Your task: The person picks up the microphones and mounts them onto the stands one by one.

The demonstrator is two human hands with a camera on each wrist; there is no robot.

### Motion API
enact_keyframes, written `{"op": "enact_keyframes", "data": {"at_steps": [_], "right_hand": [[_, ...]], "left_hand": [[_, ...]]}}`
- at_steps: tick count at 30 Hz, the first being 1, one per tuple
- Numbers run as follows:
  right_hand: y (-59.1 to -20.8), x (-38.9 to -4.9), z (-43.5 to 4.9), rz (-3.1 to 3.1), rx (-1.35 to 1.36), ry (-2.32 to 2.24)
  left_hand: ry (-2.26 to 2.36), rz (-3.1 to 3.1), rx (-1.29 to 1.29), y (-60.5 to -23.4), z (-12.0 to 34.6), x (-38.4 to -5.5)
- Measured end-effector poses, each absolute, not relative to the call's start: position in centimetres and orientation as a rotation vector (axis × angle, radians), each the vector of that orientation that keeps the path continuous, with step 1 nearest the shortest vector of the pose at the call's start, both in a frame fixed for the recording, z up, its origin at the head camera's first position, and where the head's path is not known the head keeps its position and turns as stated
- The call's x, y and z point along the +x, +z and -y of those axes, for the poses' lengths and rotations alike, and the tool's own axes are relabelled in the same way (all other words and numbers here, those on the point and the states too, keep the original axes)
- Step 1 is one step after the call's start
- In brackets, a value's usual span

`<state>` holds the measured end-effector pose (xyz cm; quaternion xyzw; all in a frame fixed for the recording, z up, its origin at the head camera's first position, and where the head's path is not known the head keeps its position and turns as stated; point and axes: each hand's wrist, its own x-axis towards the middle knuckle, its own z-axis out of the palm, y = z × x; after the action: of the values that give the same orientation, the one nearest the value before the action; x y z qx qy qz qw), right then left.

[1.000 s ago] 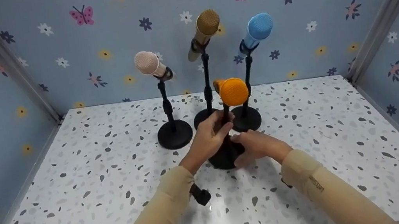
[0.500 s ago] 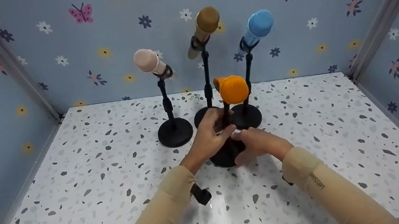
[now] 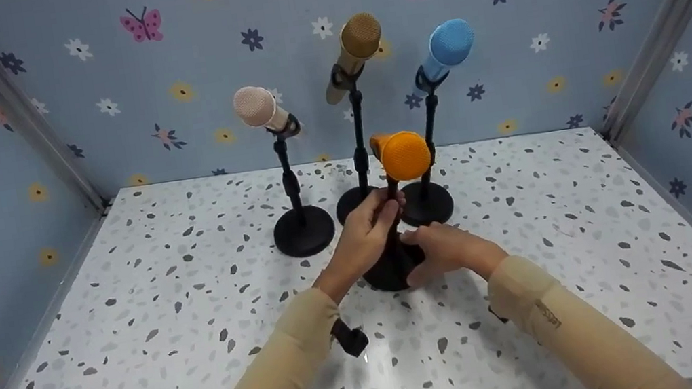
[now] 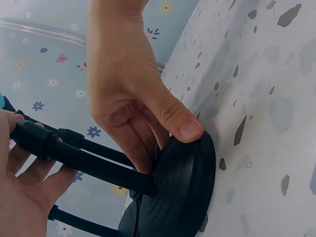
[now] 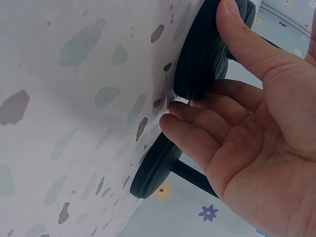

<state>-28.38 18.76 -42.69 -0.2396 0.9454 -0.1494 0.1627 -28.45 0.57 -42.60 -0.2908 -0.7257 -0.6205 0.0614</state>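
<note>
An orange microphone (image 3: pixel 405 156) sits tilted on a short black stand (image 3: pixel 384 277) nearest the person. My left hand (image 3: pixel 358 240) holds the stand's pole below the microphone, thumb laid against it. In the left wrist view, the fingers of that left hand (image 4: pixel 27 200) are at the collar of the pole (image 4: pixel 98 164). My right hand (image 3: pixel 454 250) grips the round base by its right edge. The right wrist view has the thumb on top of the base (image 5: pixel 197 59) and the fingers of the right hand (image 5: pixel 261 143) at its rim, the fingertips partly hidden.
Behind stand a pale pink microphone (image 3: pixel 255 106) at left, a gold microphone (image 3: pixel 361 36) on a taller stand, and a blue microphone (image 3: pixel 452 43) at right. Their black bases rest on the speckled tabletop (image 3: pixel 205 353). Flowered panels (image 3: pixel 117 84) enclose the back and sides.
Half a second ago the left thumb stood away from the pole; now it lies against it. The right hand stays at the base, and the stand keeps its place.
</note>
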Motion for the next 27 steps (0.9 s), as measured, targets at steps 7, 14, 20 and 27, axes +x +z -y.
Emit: {"op": "enact_keyframes", "data": {"at_steps": [7,14,20,27], "right_hand": [[-42.7,-28.4,-18.7,-2.694,-0.608,-0.410],[-42.7,-28.4,-18.7,-2.702,-0.623,-0.402],[-42.9,-28.4,-19.0,-2.705,-0.699,-0.410],[-42.6,-28.3,-19.0,-2.683,-0.710,-0.446]], "left_hand": [[-1.858,2.217,-0.839,-42.5,-0.6,-28.4],[-1.880,2.214,-0.813,-41.2,-0.9,-28.3],[-1.845,2.227,-0.807,-40.5,-1.1,-28.2],[-1.812,2.197,-0.834,-40.2,-1.0,-28.5]]}}
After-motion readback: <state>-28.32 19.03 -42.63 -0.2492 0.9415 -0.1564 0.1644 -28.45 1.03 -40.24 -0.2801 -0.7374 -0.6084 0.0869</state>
